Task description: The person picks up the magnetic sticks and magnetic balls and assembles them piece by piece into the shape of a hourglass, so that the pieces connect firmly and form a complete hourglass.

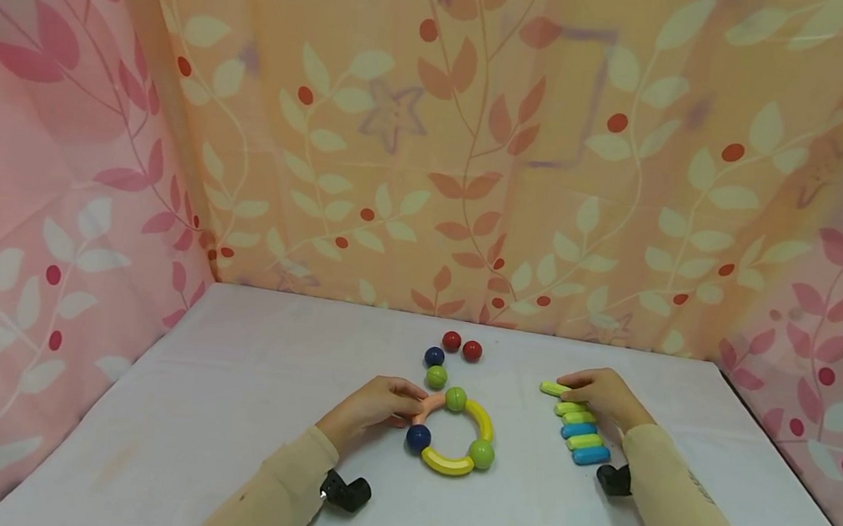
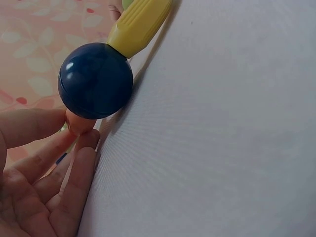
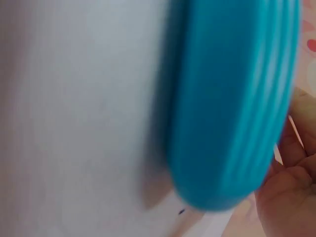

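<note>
From the head view, the left hand pinches a pale-orange curved rod, the left side of a ring of glossy balls and curved rods lying on the white-covered bench. The right hand pinches a light-green straight rod at the far end of a row of green and blue straight rods; that row lies on the hand's near side. Loose red, blue and green balls sit beyond the ring.

Only the left wrist view shows the thumb and fingertips on opposite sides of the orange rod, right beside a dark-blue ball, and ridges along the yellow rod.

The right wrist view reveals lengthwise grooves on a blue rod, which hides that hand's fingertips.
</note>
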Available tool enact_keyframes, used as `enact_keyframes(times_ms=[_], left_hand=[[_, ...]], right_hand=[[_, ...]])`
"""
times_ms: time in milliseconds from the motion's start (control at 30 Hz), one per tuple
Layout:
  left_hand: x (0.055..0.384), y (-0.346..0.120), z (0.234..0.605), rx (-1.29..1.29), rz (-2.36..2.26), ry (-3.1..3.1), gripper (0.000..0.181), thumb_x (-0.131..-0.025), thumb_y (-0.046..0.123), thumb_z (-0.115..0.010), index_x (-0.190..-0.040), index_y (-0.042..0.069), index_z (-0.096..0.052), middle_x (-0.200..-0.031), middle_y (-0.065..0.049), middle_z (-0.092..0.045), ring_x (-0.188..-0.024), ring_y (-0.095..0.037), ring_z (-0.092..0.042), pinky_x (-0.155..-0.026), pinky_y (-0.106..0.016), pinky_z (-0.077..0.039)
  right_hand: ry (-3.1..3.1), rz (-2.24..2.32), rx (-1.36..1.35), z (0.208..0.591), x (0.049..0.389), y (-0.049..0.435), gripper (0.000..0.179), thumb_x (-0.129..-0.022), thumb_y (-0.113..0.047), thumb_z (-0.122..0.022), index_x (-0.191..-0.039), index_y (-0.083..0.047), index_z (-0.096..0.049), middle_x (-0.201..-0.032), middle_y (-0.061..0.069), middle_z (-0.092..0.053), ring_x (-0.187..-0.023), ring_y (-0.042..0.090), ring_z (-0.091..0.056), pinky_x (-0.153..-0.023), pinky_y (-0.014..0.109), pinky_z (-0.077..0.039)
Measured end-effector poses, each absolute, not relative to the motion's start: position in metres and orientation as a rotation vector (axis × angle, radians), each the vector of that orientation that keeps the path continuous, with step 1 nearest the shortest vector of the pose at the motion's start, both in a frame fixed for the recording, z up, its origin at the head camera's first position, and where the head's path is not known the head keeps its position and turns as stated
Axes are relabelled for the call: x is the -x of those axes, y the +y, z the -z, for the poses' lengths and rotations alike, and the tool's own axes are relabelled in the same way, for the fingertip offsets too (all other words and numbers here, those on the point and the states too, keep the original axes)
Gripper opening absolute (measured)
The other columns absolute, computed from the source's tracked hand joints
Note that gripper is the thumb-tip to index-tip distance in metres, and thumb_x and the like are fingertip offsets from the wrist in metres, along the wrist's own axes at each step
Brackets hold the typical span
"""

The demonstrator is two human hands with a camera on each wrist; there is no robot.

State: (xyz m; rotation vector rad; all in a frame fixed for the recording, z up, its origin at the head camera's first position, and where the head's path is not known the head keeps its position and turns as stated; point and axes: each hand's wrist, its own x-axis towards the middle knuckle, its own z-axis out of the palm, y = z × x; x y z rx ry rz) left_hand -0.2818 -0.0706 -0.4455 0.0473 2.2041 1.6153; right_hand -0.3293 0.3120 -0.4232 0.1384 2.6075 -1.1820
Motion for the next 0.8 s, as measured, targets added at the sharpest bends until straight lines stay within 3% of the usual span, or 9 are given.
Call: enact_keyframes(times_ms=[167, 300, 600, 800], left_hand=[[0.282, -0.070, 0.446, -0.063, -1.617, 2.199, 0.029, -0.089, 0.017, -0.072, -0.117, 0.008, -0.070, -0.108, -0.005, -0.071, -0.091, -0.014, -0.064, -0.078, -0.026, -0.058], [0.282, -0.070, 0.447, -0.049, -1.607, 2.215, 0.028, -0.089, 0.017, -0.073, -0.116, 0.009, -0.071, -0.108, -0.004, -0.071, -0.090, -0.013, -0.064, -0.078, -0.026, -0.058], [0.281, -0.069, 0.445, -0.029, -1.597, 2.226, 0.029, -0.089, 0.018, -0.073, -0.116, 0.010, -0.071, -0.109, -0.005, -0.071, -0.091, -0.015, -0.063, -0.079, -0.027, -0.058], [0.280, -0.069, 0.444, -0.021, -1.590, 2.227, 0.029, -0.090, 0.019, -0.072, -0.118, 0.010, -0.070, -0.112, -0.006, -0.070, -0.092, -0.015, -0.063, -0.080, -0.028, -0.058]], right_hand=[[2.614, 1.240, -0.100, 0.414, 0.324, 0.306, 0.045, -0.095, -0.030, -0.067, -0.136, -0.011, -0.061, -0.145, 0.019, -0.054, -0.123, 0.033, -0.051, -0.101, 0.047, -0.047], [2.584, 1.365, 0.004, 0.406, 0.320, 0.292, 0.051, -0.096, -0.030, -0.065, -0.141, -0.008, -0.055, -0.148, 0.021, -0.050, -0.131, 0.038, -0.047, -0.113, 0.057, -0.037], [2.520, 1.442, 0.103, 0.405, 0.312, 0.247, 0.047, -0.095, -0.022, -0.067, -0.137, -0.001, -0.057, -0.137, 0.019, -0.060, -0.120, 0.029, -0.055, -0.109, 0.049, -0.044], [2.441, 1.568, 0.191, 0.409, 0.307, 0.220, 0.046, -0.092, -0.017, -0.071, -0.132, 0.002, -0.058, -0.126, 0.015, -0.066, -0.107, 0.017, -0.061, -0.100, 0.033, -0.053]])
